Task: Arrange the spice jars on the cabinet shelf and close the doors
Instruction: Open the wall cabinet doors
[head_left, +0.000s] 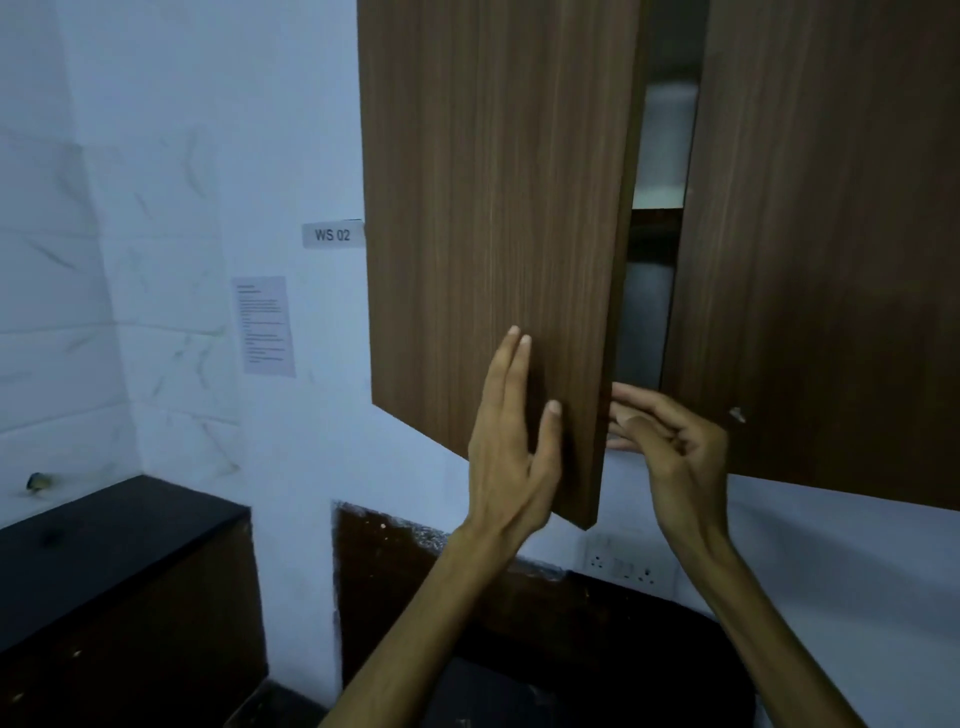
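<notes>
A wall cabinet with two dark wood doors fills the upper right. The left door (493, 208) stands ajar, and so does the right door (831, 234), with a narrow gap (657, 234) between them showing a shelf edge and pale shapes inside. My left hand (511, 431) lies flat with fingers apart against the outer face of the left door near its lower corner. My right hand (670, 436) is below the gap, fingers loosely curled, fingertips touching the left door's edge. No spice jars can be made out clearly.
A black counter (119, 540) runs along the left below a white tiled wall. A "WS 02" label (332, 235) and a paper notice (265, 326) are on the wall. A wall socket (623, 564) sits under the cabinet, above a dark counter.
</notes>
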